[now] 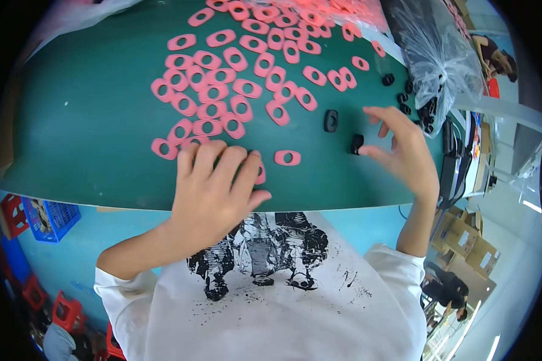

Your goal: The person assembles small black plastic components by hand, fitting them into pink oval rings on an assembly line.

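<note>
Lying spread, the left grip [214, 195] partly hides two pink rings [261, 179]; the right grip [405, 155] gapes, one black piece [356, 144] at nine o'clock.

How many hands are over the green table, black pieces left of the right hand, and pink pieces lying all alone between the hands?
Hands: 2 (left hand, right hand)
Black pieces: 2
Lone pink piece: 1
Total: 5
</note>
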The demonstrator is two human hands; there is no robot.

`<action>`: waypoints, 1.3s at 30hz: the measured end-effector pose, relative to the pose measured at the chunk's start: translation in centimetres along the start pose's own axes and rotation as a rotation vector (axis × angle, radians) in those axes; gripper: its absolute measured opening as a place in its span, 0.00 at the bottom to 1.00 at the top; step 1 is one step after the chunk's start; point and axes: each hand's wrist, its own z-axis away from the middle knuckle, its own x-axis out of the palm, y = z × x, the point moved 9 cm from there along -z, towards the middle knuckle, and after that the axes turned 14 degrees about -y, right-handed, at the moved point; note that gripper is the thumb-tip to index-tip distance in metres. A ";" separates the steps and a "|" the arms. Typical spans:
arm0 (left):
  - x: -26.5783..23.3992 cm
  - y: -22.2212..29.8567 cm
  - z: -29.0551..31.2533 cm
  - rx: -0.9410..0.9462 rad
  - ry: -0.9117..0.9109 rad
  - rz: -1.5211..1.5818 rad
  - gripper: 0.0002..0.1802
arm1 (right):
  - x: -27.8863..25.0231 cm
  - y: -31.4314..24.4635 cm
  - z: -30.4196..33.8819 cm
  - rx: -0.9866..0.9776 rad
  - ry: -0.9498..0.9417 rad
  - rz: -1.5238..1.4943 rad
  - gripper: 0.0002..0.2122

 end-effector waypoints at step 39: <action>-1.2 -0.9 -9.3 0.318 -0.069 0.096 0.18 | 8.4 -5.7 0.3 -0.326 0.381 -0.262 0.15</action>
